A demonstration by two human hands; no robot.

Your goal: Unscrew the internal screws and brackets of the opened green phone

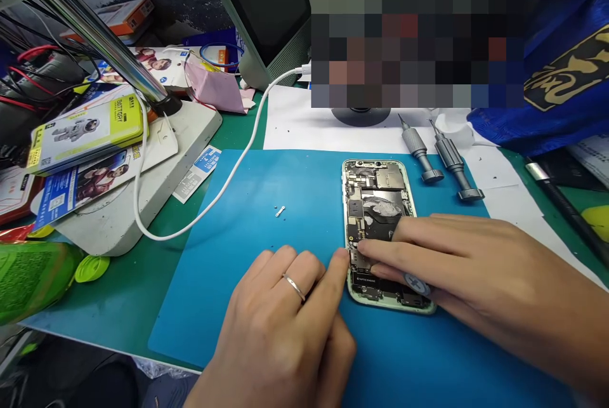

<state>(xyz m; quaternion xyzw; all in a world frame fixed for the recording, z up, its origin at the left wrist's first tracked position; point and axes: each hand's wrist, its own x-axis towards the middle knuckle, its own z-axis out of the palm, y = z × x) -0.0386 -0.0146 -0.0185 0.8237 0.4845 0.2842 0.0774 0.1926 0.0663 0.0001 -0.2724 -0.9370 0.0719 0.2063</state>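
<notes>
An opened phone (380,236) lies back-down on a blue mat (238,205), its circuit boards and inner parts bare. My left hand (285,325), wearing a ring, is curled. Its index fingertip steadies the phone at the lower left edge. Over the phone's lower half lies my right hand (466,268), with its index fingertip on the parts near the left side. Beneath its fingers shows the round grey end of a screwdriver (416,284), marked with a cross; the rest of it is hidden. Small loose metal pieces (280,211) lie left of the phone.
Two screwdrivers (419,148) lie behind the phone. A white cable (228,186) loops across the mat's left side. Left are a lamp base (176,160), a battery box (90,132) and a green bottle (38,281). A blue bag (509,97) stands at right.
</notes>
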